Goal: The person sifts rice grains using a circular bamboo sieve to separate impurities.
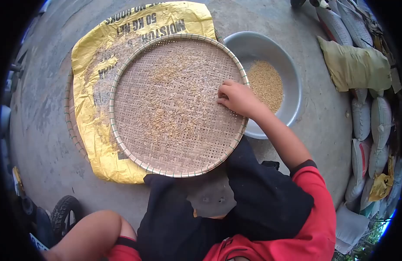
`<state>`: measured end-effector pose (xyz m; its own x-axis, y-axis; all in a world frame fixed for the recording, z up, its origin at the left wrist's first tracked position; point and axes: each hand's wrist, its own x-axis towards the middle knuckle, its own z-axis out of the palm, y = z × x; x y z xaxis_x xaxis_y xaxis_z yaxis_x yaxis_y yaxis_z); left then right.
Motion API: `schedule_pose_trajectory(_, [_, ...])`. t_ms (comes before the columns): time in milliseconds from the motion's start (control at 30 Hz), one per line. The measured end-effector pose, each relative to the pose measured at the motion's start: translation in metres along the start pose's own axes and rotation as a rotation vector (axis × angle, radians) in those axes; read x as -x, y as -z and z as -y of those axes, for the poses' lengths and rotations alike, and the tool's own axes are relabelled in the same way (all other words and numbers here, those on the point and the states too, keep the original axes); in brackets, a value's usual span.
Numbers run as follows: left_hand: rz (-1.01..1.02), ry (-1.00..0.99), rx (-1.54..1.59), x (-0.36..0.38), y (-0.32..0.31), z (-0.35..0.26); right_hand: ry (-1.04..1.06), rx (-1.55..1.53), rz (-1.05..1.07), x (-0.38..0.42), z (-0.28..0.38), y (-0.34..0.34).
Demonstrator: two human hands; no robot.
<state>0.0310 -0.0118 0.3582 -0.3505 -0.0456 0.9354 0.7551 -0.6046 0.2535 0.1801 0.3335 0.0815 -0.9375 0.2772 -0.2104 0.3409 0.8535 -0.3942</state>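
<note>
A round woven bamboo winnowing tray (135,143) rests in front of my knees, with unhusked rice grains (166,117) scattered over its middle. My right hand (236,98) reaches across the tray's right rim. Its thumb and fingers are curled together close to the weave, and whatever they may pinch is too small to make out. Beside the tray on the right stands a grey metal basin (292,80), holding a heap of golden grain (265,85). Only my left arm (90,235) shows at the lower left; the hand lies outside the view.
Under the tray spreads a yellow printed sack (94,152) with bits of chaff on it. Another woven rim (70,117) sticks out below the sack. Stuffed sacks (353,71) are stacked along the right. A black wheel (65,213) stands at lower left on the concrete floor (44,126).
</note>
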Motion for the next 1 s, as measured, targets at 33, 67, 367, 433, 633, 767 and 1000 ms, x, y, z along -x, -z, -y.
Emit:
schedule_pose_trajectory(33, [-0.024, 0.073, -0.193, 0.015, 0.009, 0.013, 0.010, -0.008, -0.008, -0.002, 0.001, -0.002])
schedule_pose_trajectory(67, [-0.099, 0.184, -0.369, 0.030, 0.045, 0.031, -0.011, 0.005, -0.015, -0.002, 0.000, -0.005])
schedule_pose_trajectory(367, [0.343, 0.845, -1.156, 0.235, 0.091, 0.189, -0.084, -0.114, -0.253, 0.013, -0.009, 0.018])
schedule_pose_trajectory(433, [0.441, 0.895, -1.120, 0.261, 0.097, 0.192, -0.257, -0.104, -0.392, 0.026, -0.030, 0.035])
schedule_pose_trajectory(633, [0.666, 1.135, -1.009, 0.295, 0.101, 0.189, -0.426, 0.110, -0.577, 0.031, -0.077, 0.041])
schedule_pose_trajectory(767, [0.770, 1.023, -1.124, 0.309, 0.105, 0.187, -0.155, -0.290, -0.408, 0.015, -0.024, 0.038])
schedule_pose_trajectory(1000, [0.903, 0.867, -1.245, 0.318, 0.105, 0.188, 0.113, -0.165, -0.074, -0.019, -0.013, -0.007])
